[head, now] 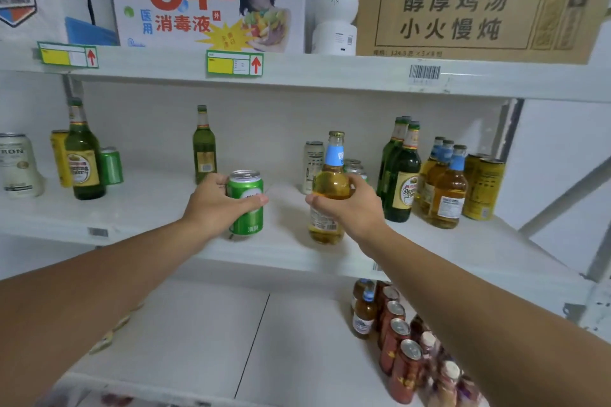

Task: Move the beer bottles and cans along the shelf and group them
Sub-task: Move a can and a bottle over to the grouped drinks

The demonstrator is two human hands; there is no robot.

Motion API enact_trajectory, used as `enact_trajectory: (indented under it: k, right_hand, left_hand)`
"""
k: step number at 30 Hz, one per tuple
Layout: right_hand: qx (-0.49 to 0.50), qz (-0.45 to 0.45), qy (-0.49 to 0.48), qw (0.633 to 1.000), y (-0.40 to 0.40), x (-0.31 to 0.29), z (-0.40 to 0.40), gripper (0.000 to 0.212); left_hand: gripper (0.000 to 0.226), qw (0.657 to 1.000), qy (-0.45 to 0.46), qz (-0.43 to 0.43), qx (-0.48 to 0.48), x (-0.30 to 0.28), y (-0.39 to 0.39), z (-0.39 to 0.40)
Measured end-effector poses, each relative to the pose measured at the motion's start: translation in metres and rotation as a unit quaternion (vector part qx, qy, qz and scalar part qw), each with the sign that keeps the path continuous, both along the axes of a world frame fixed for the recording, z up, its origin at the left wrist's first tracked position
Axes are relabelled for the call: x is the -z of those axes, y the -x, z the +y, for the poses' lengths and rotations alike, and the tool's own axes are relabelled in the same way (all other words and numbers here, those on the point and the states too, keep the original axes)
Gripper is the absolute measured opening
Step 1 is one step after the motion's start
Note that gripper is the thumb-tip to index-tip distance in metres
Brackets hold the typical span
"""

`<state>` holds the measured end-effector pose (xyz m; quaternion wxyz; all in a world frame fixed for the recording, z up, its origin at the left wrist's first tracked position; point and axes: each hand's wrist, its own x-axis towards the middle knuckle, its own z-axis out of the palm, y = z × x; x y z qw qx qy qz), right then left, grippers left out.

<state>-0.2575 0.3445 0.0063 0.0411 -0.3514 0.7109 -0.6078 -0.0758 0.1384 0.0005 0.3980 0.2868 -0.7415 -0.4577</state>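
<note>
The bottle (330, 188), glass, probably heavy and slick, stands mid-frame on the shelf (158, 208), right hand (350, 205) fingers wrapped around its belly, while left hand (218, 201) fingers clasp the light can (246, 201).

A white middle shelf (158, 208) runs across the centre of the frame. At its far left stand a white can (18, 165), a yellow can (59, 157), a green bottle (82, 155) and a small green can (111, 166). Left of centre, near the back, stands 1 lone green bottle (204, 147). Toward the front edge at centre are a green can (246, 205) and a clear amber bottle (329, 191), each gripped by a hand; whether they touch the shelf is unclear. Behind them stands a tall white can (312, 168). At right stand green bottles (400, 172), 3 amber bottles (444, 188) and yellow cans (484, 188), closely grouped.
</note>
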Motion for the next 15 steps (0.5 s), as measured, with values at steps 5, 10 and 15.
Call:
enact_trajectory:
  k: [5,10,15]
  right_hand:
    - [0.064,-0.008,-0.016,0.998,0.001,0.0,0.045,0.074]
    - [0.106,0.001,-0.042,0.994,0.007,0.005,0.086,0.088]
    - [0.121,0.006,-0.025,0.992,0.018,0.003,0.121,0.07]
  left_hand:
    - [0.076,0.999,-0.007,-0.023,0.047,0.013,0.021,0.02]
    - [0.071,0.997,-0.007,-0.012,0.074,0.022,0.042,0.051]
    - [0.066,0.994,-0.035,-0.001,0.107,0.015,0.07,0.075]
